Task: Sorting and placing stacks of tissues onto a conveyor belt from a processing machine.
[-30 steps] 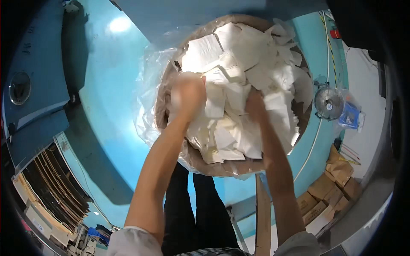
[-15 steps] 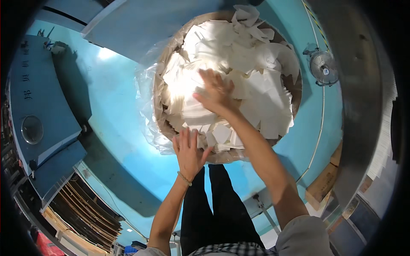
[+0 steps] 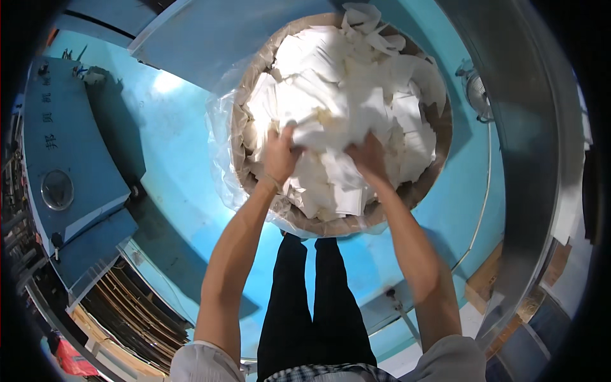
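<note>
A round brown bin [image 3: 425, 186] lined with clear plastic [image 3: 219, 127] stands before me, heaped with loose white paper sheets [image 3: 382, 105]. Both my hands reach into the near half of the heap, a short way apart. On the left side, my left hand [image 3: 280, 156] has its fingers curled at the edge of some sheets; a bracelet is on its wrist. My right hand [image 3: 370, 159] is among the papers to the right, its fingers smeared by motion. Between the hands, some white sheets are blurred. Paper partly hides the fingertips.
At the left stands a blue machine [image 3: 76, 140] with a round window. Below it, a rack holds several stacked brown boards [image 3: 130, 312]. A fan [image 3: 476, 94] is at the right, beside a large grey metal structure [image 3: 531, 127]. A cable crosses the blue floor [image 3: 165, 134].
My left hand has moved forward from the bin's near rim into the papers. My right hand has shifted right and nearer to me. Sheets in the heap's middle lie differently.
</note>
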The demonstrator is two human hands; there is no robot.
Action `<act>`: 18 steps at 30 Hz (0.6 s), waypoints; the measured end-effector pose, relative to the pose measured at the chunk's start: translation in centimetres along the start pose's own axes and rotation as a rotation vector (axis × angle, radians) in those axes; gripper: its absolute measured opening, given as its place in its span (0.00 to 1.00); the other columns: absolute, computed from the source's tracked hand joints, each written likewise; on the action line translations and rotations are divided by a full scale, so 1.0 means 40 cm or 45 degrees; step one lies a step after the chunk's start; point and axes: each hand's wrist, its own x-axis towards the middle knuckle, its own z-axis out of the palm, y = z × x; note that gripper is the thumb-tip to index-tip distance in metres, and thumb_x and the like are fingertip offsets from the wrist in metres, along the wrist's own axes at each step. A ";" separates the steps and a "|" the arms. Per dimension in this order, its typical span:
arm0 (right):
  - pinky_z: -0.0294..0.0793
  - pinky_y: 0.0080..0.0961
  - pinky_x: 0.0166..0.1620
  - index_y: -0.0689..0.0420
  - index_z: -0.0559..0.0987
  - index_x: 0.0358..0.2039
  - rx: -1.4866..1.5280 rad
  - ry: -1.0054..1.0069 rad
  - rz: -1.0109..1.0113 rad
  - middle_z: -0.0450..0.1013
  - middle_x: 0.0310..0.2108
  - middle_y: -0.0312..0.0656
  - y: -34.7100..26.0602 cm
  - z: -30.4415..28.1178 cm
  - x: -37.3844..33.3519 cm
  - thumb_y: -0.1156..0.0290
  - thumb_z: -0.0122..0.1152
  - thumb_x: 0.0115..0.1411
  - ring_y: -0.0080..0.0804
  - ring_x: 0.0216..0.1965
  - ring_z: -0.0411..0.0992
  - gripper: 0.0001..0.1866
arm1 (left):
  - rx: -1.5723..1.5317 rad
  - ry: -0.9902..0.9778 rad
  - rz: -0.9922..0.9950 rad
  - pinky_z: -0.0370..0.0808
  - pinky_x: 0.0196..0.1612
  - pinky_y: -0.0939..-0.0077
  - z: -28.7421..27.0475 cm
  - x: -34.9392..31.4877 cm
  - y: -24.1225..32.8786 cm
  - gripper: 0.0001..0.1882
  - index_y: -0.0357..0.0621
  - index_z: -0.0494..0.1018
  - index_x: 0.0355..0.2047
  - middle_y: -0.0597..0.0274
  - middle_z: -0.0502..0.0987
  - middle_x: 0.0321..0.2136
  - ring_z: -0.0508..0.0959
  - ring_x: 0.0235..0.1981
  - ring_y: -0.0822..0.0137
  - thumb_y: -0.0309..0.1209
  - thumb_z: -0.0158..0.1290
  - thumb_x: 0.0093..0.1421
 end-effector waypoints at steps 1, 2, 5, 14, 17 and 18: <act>0.73 0.45 0.51 0.66 0.74 0.49 0.172 0.184 -0.114 0.74 0.46 0.64 -0.042 0.000 0.021 0.66 0.64 0.50 0.65 0.49 0.72 0.27 | -0.138 0.075 -0.004 0.74 0.34 0.57 0.002 0.041 0.045 0.33 0.47 0.71 0.53 0.43 0.71 0.33 0.74 0.29 0.45 0.28 0.70 0.46; 0.72 0.47 0.50 0.66 0.72 0.50 0.280 0.290 -0.128 0.74 0.46 0.64 -0.095 -0.004 0.054 0.65 0.64 0.51 0.65 0.48 0.72 0.28 | -0.062 0.145 0.013 0.74 0.32 0.55 -0.005 0.081 0.062 0.30 0.42 0.72 0.50 0.43 0.72 0.30 0.75 0.27 0.45 0.29 0.70 0.47; 0.72 0.47 0.49 0.65 0.71 0.52 0.449 0.524 -0.087 0.75 0.45 0.62 -0.133 -0.043 0.126 0.62 0.65 0.53 0.63 0.47 0.73 0.29 | -0.044 0.287 -0.041 0.75 0.33 0.54 -0.048 0.153 0.179 0.23 0.38 0.73 0.49 0.36 0.74 0.33 0.77 0.29 0.43 0.36 0.64 0.56; 0.57 0.52 0.64 0.70 0.59 0.63 0.083 0.609 -0.225 0.59 0.60 0.67 -0.047 -0.086 -0.331 0.68 0.67 0.53 0.66 0.62 0.58 0.41 | -0.001 0.183 0.180 0.59 0.65 0.51 -0.055 -0.098 0.191 0.40 0.32 0.53 0.66 0.29 0.58 0.63 0.58 0.64 0.31 0.31 0.60 0.59; 0.66 0.41 0.59 0.63 0.66 0.55 0.201 0.346 -0.163 0.66 0.53 0.54 -0.048 -0.105 -0.635 0.74 0.64 0.57 0.55 0.57 0.64 0.26 | -0.057 0.082 0.044 0.64 0.61 0.52 -0.053 -0.309 0.211 0.30 0.34 0.62 0.60 0.32 0.62 0.58 0.65 0.58 0.33 0.27 0.58 0.59; 0.73 0.33 0.50 0.62 0.71 0.51 0.294 0.037 0.109 0.69 0.49 0.50 -0.094 -0.155 -0.727 0.75 0.64 0.58 0.48 0.50 0.71 0.21 | -0.061 0.012 0.002 0.67 0.58 0.52 -0.065 -0.391 0.221 0.27 0.35 0.64 0.57 0.33 0.65 0.55 0.68 0.54 0.34 0.25 0.58 0.58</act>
